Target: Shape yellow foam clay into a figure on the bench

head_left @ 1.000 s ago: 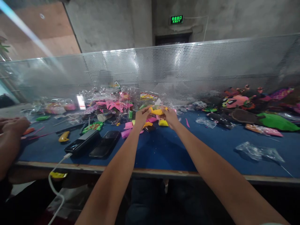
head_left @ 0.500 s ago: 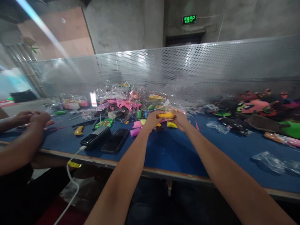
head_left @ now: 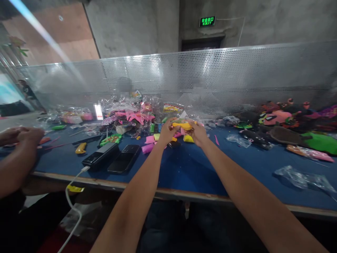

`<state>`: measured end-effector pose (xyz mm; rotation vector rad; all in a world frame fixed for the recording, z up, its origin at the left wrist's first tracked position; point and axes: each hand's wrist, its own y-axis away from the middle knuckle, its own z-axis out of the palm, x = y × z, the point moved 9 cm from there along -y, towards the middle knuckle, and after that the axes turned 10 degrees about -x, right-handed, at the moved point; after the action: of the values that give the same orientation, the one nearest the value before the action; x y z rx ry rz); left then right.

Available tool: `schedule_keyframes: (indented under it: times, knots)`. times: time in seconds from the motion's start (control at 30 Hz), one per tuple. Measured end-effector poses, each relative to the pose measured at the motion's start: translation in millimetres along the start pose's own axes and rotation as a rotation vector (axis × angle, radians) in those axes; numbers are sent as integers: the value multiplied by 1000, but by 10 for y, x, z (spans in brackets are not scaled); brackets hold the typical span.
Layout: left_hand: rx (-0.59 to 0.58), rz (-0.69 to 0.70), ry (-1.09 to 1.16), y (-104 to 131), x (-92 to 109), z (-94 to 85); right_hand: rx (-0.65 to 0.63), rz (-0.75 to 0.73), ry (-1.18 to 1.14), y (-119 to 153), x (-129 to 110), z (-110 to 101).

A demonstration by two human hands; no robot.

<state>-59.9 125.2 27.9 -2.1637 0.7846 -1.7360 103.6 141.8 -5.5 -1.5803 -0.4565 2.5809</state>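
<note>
Between my two hands is a yellow-orange piece [head_left: 184, 125], held a little above the blue table. My left hand [head_left: 167, 133] has its fingers closed on the left end of the piece. On the right end, the fingers of my right hand [head_left: 198, 133] are closed too. Just below lies a yellow packet [head_left: 188, 139] on the table. Pink packets [head_left: 149, 144] sit left of my left wrist, and a small dark item lies between the hands and the table.
A black phone [head_left: 124, 159] and a power bank [head_left: 100, 154] with a white cable lie left of my arms. Another person's hands [head_left: 28, 135] are at the far left. Clear bags and pink pieces [head_left: 137, 116] are heaped behind; plush-like items [head_left: 279, 117] lie right.
The view has shifted slightly, so the table items appear further left. The yellow-orange piece stays between my hands and looks more level, with more of it showing.
</note>
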Motion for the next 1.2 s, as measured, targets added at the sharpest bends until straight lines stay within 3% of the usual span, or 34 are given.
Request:
schedule_keyframes:
  times: [0.23,0.6,0.97,1.2]
  knots:
    - [179,-241,364,52,-271,-14,-87,-74,71,-2,-30,91]
    - [0,-163,247,-30,-207,67,-61,-126,301,-1,-174,-3]
    - [43,-177,416,3,-182,86,-141,-281,312,101,-307,228]
    - [128,-70,387,-27,-124,-24,-177,-353,612,142,-353,323]
